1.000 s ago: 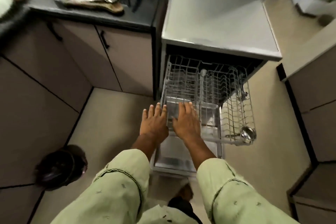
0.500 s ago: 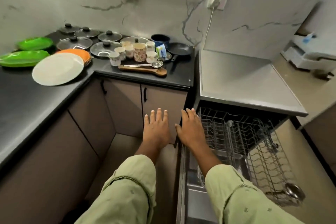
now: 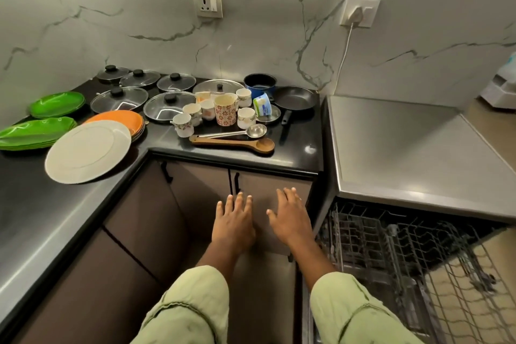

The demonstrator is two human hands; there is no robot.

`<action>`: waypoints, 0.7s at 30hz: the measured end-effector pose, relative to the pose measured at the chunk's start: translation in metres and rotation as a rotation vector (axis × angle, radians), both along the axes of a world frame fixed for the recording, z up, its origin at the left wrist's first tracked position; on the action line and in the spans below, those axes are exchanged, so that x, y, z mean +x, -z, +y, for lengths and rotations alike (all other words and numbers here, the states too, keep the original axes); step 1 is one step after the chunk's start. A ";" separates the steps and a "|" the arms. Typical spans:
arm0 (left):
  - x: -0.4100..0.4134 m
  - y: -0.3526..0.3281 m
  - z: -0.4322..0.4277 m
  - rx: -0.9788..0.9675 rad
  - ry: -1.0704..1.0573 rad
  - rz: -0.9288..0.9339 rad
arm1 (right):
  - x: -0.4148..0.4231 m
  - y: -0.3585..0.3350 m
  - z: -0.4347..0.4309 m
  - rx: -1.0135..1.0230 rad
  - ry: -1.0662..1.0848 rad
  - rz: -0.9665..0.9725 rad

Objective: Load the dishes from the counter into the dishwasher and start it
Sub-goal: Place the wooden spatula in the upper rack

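Observation:
My left hand (image 3: 233, 222) and my right hand (image 3: 289, 216) hover palm down, fingers straight, in front of the brown cabinet doors, holding nothing. The dishwasher (image 3: 418, 148) stands at the right with its wire rack (image 3: 396, 254) pulled out. On the black counter (image 3: 301, 153) lie a white plate (image 3: 88, 151), orange plates (image 3: 120, 118), green plates (image 3: 57, 104), several glass lids (image 3: 120, 98), several cups (image 3: 225, 113), a steel ladle (image 3: 255, 131), a wooden spoon (image 3: 251, 146), a black pan (image 3: 297, 98) and a blue pot (image 3: 260, 83).
A marble wall with a socket (image 3: 208, 4) and a plugged-in cord (image 3: 358, 12) rises behind the counter. Cabinet doors with black handles (image 3: 236, 183) sit below the counter corner. A white appliance (image 3: 499, 89) is at the far right.
The view has swung up from the dishwasher rack to the counter. Both hands have left the rack and moved left, now in front of the cabinet doors.

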State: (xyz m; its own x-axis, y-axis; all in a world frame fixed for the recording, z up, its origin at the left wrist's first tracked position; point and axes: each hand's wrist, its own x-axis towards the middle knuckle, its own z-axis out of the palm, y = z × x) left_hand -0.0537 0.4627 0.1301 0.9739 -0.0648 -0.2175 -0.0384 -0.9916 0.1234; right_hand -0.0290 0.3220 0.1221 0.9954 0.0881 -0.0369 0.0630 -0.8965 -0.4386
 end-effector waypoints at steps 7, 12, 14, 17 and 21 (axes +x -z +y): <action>0.069 0.004 0.023 -0.011 -0.068 0.035 | 0.082 0.008 0.020 0.045 -0.014 0.056; 0.104 0.009 0.057 -0.007 -0.107 0.042 | 0.124 0.007 0.057 0.131 0.009 0.082; 0.118 0.014 0.073 -0.012 -0.112 0.036 | 0.138 0.007 0.074 0.171 0.033 0.092; 0.141 0.020 0.096 -0.010 -0.092 0.046 | 0.161 0.011 0.097 0.263 0.106 0.126; 0.176 0.024 0.126 0.023 -0.014 0.065 | 0.191 0.011 0.125 0.402 0.250 0.181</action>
